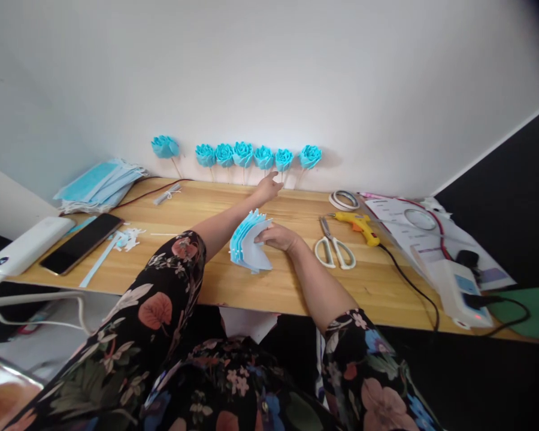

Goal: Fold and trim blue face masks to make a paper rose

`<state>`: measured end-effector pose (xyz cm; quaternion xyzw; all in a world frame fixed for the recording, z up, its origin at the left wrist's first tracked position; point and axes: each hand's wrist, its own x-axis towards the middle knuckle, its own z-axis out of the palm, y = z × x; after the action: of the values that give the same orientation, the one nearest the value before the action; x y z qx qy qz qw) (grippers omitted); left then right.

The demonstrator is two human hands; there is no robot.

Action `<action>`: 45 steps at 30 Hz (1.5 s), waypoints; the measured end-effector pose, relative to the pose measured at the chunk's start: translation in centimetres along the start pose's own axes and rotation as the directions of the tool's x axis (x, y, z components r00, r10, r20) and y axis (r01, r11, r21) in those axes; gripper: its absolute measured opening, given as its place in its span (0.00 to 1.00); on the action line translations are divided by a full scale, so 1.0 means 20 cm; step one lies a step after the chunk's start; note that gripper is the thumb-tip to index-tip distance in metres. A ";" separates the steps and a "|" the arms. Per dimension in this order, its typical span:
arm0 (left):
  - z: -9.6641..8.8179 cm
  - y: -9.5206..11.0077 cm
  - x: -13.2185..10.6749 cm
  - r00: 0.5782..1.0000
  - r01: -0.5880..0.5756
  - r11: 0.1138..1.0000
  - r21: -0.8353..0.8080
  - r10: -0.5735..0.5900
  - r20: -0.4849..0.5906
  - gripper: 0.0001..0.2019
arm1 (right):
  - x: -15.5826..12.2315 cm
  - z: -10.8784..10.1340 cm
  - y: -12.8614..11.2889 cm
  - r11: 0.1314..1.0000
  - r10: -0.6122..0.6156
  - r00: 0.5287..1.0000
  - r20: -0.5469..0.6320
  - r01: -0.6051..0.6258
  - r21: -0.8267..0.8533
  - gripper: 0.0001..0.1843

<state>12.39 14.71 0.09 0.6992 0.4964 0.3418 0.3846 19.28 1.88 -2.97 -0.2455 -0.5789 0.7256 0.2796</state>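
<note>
White wall [269,72] backs seven finished-looking blue fabric roses [243,154]; right hand [279,237] grasps unused-looking blue-white sheets [250,245]; left hand [269,188], grip unclear

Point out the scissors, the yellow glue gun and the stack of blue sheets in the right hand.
Scissors [330,237]: head view, where blades meet handles.
Yellow glue gun [363,224]: head view, on its body.
Stack of blue sheets [254,248]: head view, pale front sheet.
</note>
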 end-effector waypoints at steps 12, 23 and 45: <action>0.11 0.05 0.15 0.957 -0.009 0.971 0.240 0.078 -0.280 0.13 | 0.03 0.01 0.00 0.999 0.017 0.999 0.043 -0.019 0.049 0.13; 0.14 -0.01 0.18 0.941 -0.111 0.943 0.315 0.202 -0.273 0.12 | 0.04 0.00 0.01 0.996 0.043 0.998 0.035 -0.045 0.080 0.13; -0.06 -0.11 0.12 0.845 -0.064 0.998 0.028 0.069 -0.530 0.14 | 0.02 0.03 -0.03 0.991 0.060 0.998 0.032 -0.064 0.121 0.12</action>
<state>11.02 17.64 -1.06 0.5962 0.5602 0.5324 0.2173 18.64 1.95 -2.35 -0.2354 -0.5294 0.7714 0.2631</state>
